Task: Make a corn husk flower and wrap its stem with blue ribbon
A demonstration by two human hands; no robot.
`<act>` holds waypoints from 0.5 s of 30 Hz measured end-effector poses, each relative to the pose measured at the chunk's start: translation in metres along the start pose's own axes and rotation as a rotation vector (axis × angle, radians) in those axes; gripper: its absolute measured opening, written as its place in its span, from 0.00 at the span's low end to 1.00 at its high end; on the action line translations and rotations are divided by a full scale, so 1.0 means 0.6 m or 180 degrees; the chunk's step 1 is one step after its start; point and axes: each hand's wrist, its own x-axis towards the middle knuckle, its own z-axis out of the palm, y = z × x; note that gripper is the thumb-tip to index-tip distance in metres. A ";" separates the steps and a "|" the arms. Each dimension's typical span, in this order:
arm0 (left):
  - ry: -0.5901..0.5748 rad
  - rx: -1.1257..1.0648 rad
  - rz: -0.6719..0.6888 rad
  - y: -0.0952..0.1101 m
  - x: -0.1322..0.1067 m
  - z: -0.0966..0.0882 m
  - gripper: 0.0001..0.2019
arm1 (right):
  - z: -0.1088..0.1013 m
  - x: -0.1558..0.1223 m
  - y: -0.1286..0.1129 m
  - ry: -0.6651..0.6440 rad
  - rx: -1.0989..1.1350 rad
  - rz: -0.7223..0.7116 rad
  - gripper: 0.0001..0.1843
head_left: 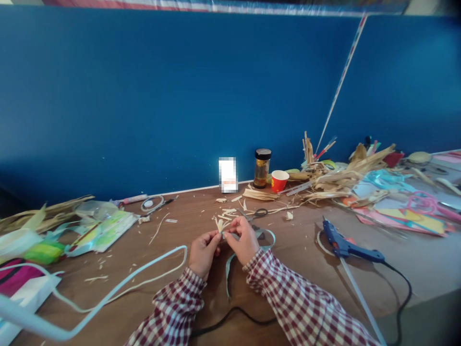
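My left hand (202, 252) and my right hand (243, 239) meet over the brown table (298, 250), both in checked sleeves. Together they pinch a small bundle of pale dried-leaf strips (219, 224) that fans out upward between the fingertips. A light blue ribbon (230, 269) hangs from under my right hand and curls on the table. Black-handled scissors (257, 213) lie just beyond the hands among loose husk scraps.
A blue glue gun (340, 245) with a black cord lies to the right. A red cup (279, 180) and a dark-lidded jar (261, 168) stand by the blue wall. Dried leaves (342, 178) and coloured papers crowd the right; bags and packets lie left. A pale tube (108, 298) loops front left.
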 end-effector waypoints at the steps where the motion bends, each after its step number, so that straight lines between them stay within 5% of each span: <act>1: 0.0003 0.0008 0.0008 -0.001 0.000 0.000 0.15 | 0.000 0.000 0.000 -0.0001 -0.0009 -0.0010 0.10; 15: 0.0139 0.0071 0.0062 -0.010 0.005 -0.004 0.16 | 0.000 -0.003 -0.005 0.0025 -0.0016 -0.0034 0.11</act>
